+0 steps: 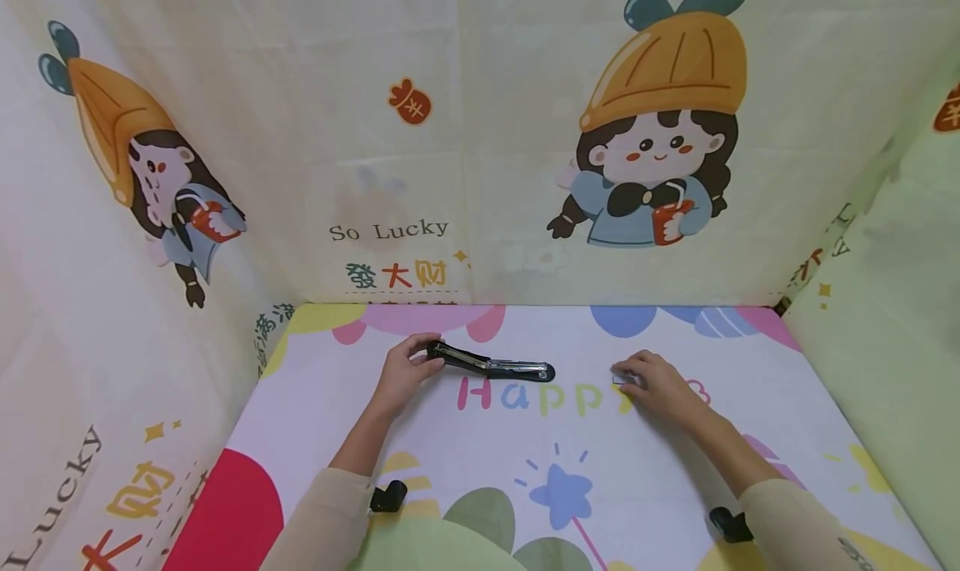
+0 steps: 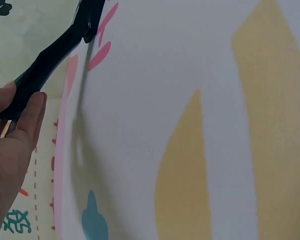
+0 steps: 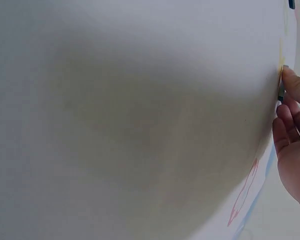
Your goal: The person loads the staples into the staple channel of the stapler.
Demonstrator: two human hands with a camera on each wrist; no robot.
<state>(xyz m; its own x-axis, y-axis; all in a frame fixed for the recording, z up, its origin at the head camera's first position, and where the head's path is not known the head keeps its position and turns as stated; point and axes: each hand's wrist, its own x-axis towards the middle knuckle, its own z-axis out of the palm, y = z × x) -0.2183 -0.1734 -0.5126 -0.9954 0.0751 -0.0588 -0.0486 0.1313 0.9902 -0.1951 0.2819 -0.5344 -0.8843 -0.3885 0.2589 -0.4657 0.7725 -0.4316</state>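
Note:
A black stapler [image 1: 521,371] is spread open over the table, its metal channel showing. My left hand [image 1: 403,375] grips one end of it between thumb and fingers; the far end points right, above the printed word. In the left wrist view the stapler [image 2: 42,65] slants up from the fingertips and casts a shadow on the surface. To the right, my right hand [image 1: 662,389] pinches a small silvery strip of staples [image 1: 626,378] near the last printed letter. The right wrist view shows this strip [image 3: 282,91] edge-on between thumb and fingers, partly covered.
A white tabletop [image 1: 660,488] with coloured prints lies under both hands. Pale cloth walls [image 1: 510,171] with cartoon figures stand behind it and at both sides. Black wrist bands [image 1: 388,496] show at the sleeves.

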